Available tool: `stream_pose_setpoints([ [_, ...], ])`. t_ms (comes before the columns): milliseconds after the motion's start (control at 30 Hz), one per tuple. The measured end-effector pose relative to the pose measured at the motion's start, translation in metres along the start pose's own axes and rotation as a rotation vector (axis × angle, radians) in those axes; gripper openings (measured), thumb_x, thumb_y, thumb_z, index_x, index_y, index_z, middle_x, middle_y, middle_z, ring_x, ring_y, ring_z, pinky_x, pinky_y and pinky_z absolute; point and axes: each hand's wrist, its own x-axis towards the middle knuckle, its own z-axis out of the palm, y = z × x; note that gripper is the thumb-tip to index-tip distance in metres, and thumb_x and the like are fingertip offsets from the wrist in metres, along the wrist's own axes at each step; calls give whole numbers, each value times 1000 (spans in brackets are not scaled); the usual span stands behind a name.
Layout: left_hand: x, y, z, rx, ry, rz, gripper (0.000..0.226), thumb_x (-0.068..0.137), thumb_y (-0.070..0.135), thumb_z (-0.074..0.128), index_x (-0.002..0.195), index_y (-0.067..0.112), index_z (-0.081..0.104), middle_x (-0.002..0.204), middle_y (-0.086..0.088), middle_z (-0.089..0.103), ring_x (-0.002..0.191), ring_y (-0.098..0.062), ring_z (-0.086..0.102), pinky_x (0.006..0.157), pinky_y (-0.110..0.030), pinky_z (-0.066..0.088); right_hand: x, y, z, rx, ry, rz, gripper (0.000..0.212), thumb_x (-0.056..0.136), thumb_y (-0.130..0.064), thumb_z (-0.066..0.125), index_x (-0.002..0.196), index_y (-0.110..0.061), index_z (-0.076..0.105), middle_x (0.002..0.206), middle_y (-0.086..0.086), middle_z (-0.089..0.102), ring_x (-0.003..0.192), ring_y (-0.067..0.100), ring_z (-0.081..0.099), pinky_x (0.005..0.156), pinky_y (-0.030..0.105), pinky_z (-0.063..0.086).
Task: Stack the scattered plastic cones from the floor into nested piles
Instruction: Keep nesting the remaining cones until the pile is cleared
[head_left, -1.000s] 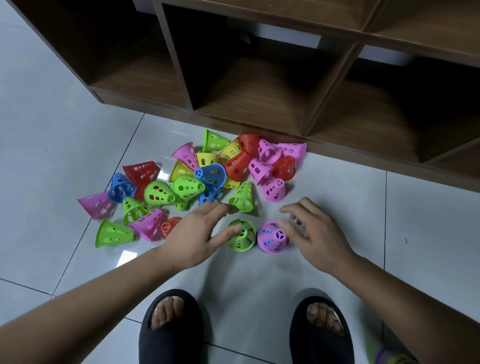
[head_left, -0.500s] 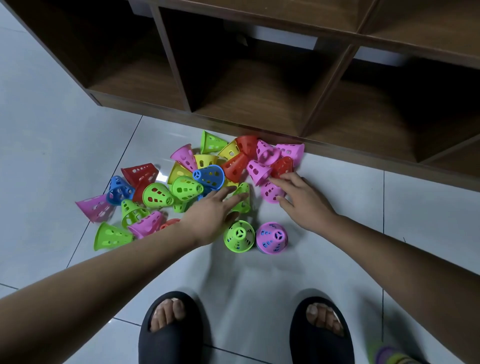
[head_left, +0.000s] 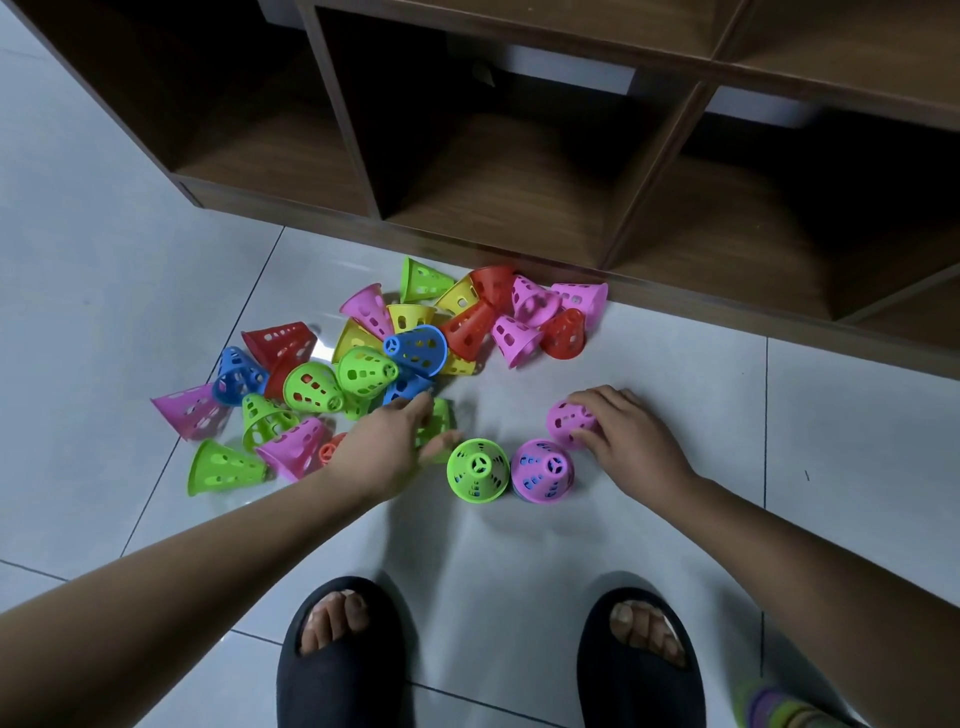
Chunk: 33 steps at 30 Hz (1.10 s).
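Several perforated plastic cones in pink, green, blue, red and yellow lie scattered in a heap on the tiled floor. Two cones stand upright in front of it: a green one and a pink one over something blue. My right hand grips a pink cone just right of those two. My left hand wraps round a green cone at the heap's near edge; that cone is mostly hidden by my fingers.
A dark wooden shelf unit with open cubbies stands right behind the heap. My two feet in black slippers are planted near the bottom. A striped stack of cones peeks in at the bottom right.
My right hand has drawn a pink cone out of the heap toward the upright pink cone. My left hand has closed round a green cone and pulled back slightly.
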Motion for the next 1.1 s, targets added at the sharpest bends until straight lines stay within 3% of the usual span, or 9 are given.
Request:
stream_pose_setpoints([
  [67,-4,3,1,-44,-8,-76,47,101,71,47,98,24,45,80,0,60,68,-20,60,60,-38,50,-4,-3,-3,30,23,38,38,97,-25,73,134,-21,62,128,-4,66,113,27,59,91,41,53],
  [200,-6,6,1,-121,-6,-156,41,97,51,72,106,19,49,86,-1,65,73,-25,65,59,-35,47,-12,-18,-21,225,99,180,44,101,-33,67,142,-27,56,127,0,65,115,20,58,95,37,51],
  [333,-10,9,-5,-305,-22,-259,61,88,39,85,125,22,39,97,-2,74,77,-19,71,68,-40,61,-27,-38,-36,409,165,254,41,103,-36,64,142,-38,52,124,-6,64,104,15,62,89,34,53],
  [433,-12,2,-4,-321,-40,-294,67,88,35,84,132,24,35,86,-1,75,71,-13,71,66,-42,64,-38,-52,-45,459,219,249,39,104,-33,65,141,-34,54,119,-9,65,101,9,61,87,32,52],
  [567,-15,-3,-6,-272,-114,-245,72,89,34,84,142,25,35,99,0,75,82,-18,73,72,-36,61,-51,-69,-53,505,270,192,39,102,-29,67,139,-30,57,121,-14,65,110,9,63,90,28,52],
  [700,-19,0,-2,-139,-171,-188,71,87,46,85,138,26,39,108,0,72,88,-21,71,79,-40,62,-60,-84,-51,444,225,110,49,94,-27,77,139,-29,58,121,-21,61,110,-1,59,92,9,42],
  [767,-19,0,-1,-148,-172,-180,71,87,45,85,138,27,39,105,0,74,85,-20,72,78,-41,63,-60,-86,-45,368,174,46,48,92,-28,81,135,-25,61,119,-20,59,111,-1,56,95,12,43],
  [900,-19,3,-11,-253,-2,-158,61,87,39,85,131,27,44,100,1,71,83,-21,69,73,-42,60,-58,-81,-27,263,83,-108,40,92,-29,83,127,-29,64,124,-20,58,117,11,56,96,32,50],
  [1100,-33,37,-39,-425,371,24,42,88,24,83,118,31,54,108,13,63,97,-9,63,79,-25,50,-52,-72,-19,239,79,-90,43,93,-37,81,131,-31,63,128,-21,58,120,10,56,96,35,52],
])
